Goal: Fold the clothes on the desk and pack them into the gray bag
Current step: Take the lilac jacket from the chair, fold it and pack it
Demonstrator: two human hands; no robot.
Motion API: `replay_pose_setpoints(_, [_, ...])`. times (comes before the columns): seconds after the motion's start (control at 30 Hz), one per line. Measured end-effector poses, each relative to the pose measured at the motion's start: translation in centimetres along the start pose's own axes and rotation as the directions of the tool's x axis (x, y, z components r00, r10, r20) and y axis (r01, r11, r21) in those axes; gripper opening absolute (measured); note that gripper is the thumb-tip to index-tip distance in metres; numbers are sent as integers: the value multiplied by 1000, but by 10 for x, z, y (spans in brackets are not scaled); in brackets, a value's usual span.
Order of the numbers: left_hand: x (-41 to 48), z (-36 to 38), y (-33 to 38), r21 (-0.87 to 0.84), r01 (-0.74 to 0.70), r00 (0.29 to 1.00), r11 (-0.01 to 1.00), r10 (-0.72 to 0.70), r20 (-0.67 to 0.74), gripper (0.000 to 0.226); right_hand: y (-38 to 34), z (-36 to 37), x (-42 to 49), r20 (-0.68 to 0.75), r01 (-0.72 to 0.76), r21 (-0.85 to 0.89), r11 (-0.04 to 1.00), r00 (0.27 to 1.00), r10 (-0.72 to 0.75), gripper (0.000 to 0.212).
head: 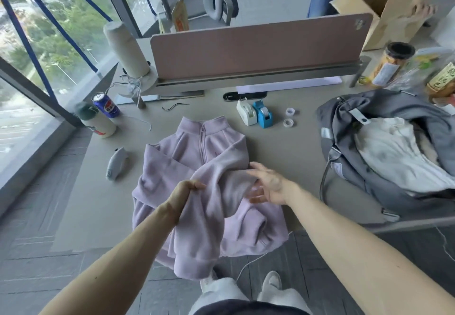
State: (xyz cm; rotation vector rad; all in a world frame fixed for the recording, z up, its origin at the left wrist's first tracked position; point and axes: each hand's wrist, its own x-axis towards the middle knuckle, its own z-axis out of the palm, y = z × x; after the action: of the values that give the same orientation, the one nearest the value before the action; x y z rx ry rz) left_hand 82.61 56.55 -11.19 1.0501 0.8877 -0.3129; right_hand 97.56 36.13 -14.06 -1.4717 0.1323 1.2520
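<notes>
A lilac fleece jacket (197, 157) lies face up on the desk (283, 142), zip closed and collar pointing away from me. My left hand (183, 195) grips one of its sleeves and lifts it, so the cuff hangs down over the desk's front edge. My right hand (267, 184) is held flat with spread fingers, just above the jacket's right side where the other sleeve crosses the chest. The gray bag (369, 167) lies unzipped at the right of the desk, with white clothing (394, 152) inside it.
Two tape dispensers (254, 114) and two tape rolls (289, 117) sit behind the jacket. A can (105, 105), a bottle (97, 122) and a small gray pouch (117, 163) stand at the left. A pink divider (256, 46) closes the back; another person handles a cardboard box (384, 16) beyond.
</notes>
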Motion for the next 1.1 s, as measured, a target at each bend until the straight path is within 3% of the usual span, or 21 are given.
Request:
replay_pose_setpoints(0.07, [5,-19,-12,95,17,999,995,-13,-43,22,12,20,12,-150,40,2,999,988,-39,39])
replay_pose_setpoints(0.13, [15,-44,-26,205,45,998,978,-36,-45,32,23,34,23,-268,42,-7,999,962,-42,37])
replay_pose_setpoints(0.27, [44,-86,-38,448,118,986,886,-159,55,29,43,47,33,-357,22,5,1000,934,-19,32])
replay_pose_setpoints(0.43, [88,-72,-16,396,38,998,918,-54,31,15,67,52,34,-392,60,-16,998,918,-62,32])
replay_pose_setpoints(0.57, [127,-51,-5,461,-2,997,887,-31,65,37,75,55,29,-452,59,-107,992,886,-102,46])
replay_pose_setpoints(0.73, [160,-32,4,500,-63,997,864,27,78,52,82,58,24,-460,49,-157,986,880,-117,47])
replay_pose_setpoints(0.9, [171,-16,13,488,-99,986,867,20,163,22,84,56,17,-440,66,-136,989,890,-119,54])
replay_pose_setpoints(1.1, [185,-3,28,457,-128,981,880,45,188,23,79,38,27,-381,133,64,989,919,-99,50])
